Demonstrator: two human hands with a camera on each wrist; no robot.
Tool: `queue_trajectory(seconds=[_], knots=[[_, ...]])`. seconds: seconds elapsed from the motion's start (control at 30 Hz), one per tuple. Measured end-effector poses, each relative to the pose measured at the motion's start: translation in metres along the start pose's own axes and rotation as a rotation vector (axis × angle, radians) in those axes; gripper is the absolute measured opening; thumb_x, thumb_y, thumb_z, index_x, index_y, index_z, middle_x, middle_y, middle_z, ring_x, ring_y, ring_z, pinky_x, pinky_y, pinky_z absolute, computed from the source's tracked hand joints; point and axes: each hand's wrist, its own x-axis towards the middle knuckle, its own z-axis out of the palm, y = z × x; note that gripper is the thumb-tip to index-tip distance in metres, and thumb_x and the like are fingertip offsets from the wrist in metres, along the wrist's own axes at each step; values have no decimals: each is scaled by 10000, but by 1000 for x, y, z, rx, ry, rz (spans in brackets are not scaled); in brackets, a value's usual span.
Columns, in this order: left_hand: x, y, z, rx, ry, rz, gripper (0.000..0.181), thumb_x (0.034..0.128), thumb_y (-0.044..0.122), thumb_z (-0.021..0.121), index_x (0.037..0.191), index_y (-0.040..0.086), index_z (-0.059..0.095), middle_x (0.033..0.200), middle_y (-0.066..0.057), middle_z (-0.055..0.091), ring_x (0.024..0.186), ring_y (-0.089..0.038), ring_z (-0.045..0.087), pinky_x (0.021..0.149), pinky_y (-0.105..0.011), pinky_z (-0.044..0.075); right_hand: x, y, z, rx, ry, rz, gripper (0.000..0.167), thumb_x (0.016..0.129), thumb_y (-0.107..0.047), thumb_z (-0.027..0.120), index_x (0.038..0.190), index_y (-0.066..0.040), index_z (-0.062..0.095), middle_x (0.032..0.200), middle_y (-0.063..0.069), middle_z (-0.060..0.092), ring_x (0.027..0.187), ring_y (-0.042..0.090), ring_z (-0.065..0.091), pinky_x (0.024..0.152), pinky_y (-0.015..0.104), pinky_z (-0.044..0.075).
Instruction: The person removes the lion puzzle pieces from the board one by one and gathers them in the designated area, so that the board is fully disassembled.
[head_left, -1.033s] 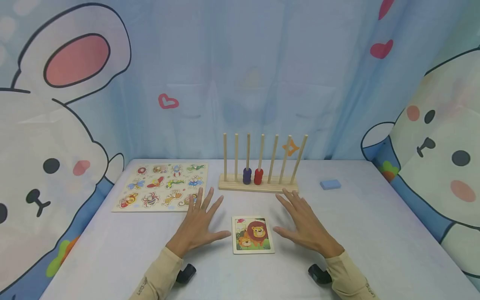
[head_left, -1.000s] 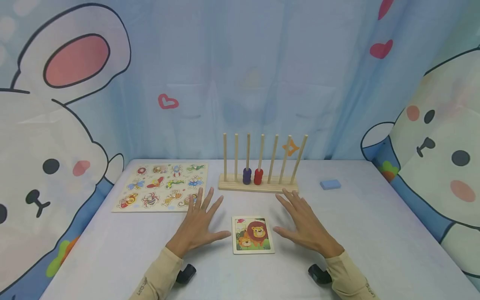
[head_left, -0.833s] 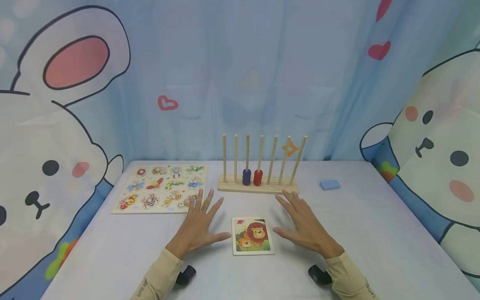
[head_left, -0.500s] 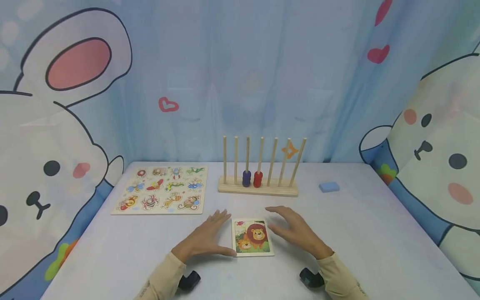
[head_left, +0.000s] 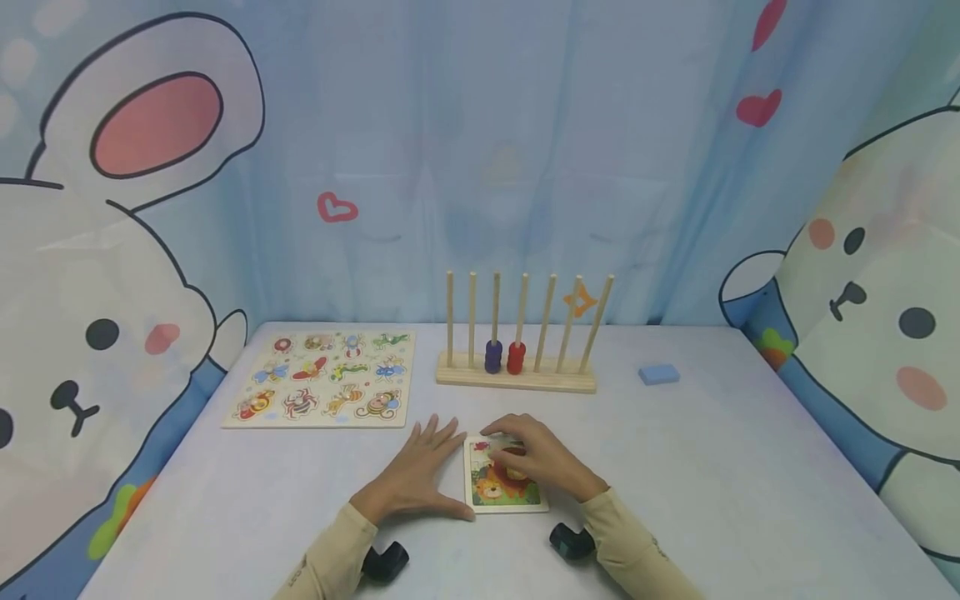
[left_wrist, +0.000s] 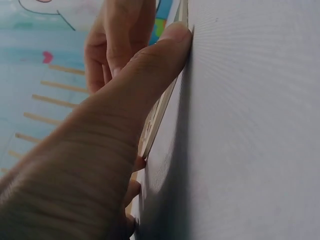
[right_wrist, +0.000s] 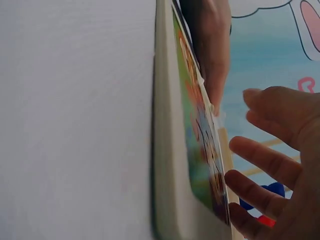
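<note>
Your black wrist devices (head_left: pixel 386 563) sit below the cuffs, nearest the viewer. Your left hand (head_left: pixel 416 475) lies beside the lion puzzle (head_left: pixel 491 485), fingers straight and spread, gripping nothing; the thumb rests at the near left corner, apparently bracing the frame against sliding. Your right hand (head_left: pixel 543 454) reaches over the puzzle, fingers loosely bent and parted, with no piece visible between them; whether any fingertip touches the picture, you cannot tell. The puzzle lies flat on the surface (head_left: pixel 720 500), directly before you, evidently to suit both hands.

Farther back on your left, the insect board (head_left: pixel 279 392) lies flat, seemingly set aside. Behind the puzzle stands the peg rack (head_left: pixel 517 379); its pegs retain the purple beads (head_left: pixel 492 357) and red beads (head_left: pixel 516 357) at the base. A blue block (head_left: pixel 659 374) lies to its right, apart. A printed curtain (head_left: pixel 480 125) closes the background.
</note>
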Motion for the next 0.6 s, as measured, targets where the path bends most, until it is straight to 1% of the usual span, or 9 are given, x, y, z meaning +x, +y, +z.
queue_trajectory(seconds=[0.17,0.27,0.4,0.6], knots=[[-1,-2,1,0,7,5,1110,631,724,722,1505,167,325,1605,-56,151,1472,-332,8,1190,-524,9,6,5,7,-44,-8,-2,257,911,-205,668,1155,-123,671,1152,-7,658,1028,188,549,886,386,482],[-1,-4,2,2,11,7,1103,631,724,724,1504,178,328,1605,-58,149,1471,-338,6,1186,-536,3,9,8,10,-51,-15,18,250,902,-195,675,1148,-153,677,1150,-28,654,1007,163,529,875,355,462],[0,-6,4,11,18,8,1094,634,733,715,1506,200,326,1608,-50,141,1471,-342,5,1181,-547,-7,12,11,12,-63,-30,28,231,897,-196,677,1126,-168,693,1122,-42,643,970,157,507,844,335,447],[2,-7,4,22,21,4,1098,629,765,688,1507,215,323,1609,-43,128,1469,-347,-4,1175,-556,-24,17,10,11,-119,-68,20,191,888,-209,675,1073,-181,717,1062,-42,604,955,154,490,820,339,453]])
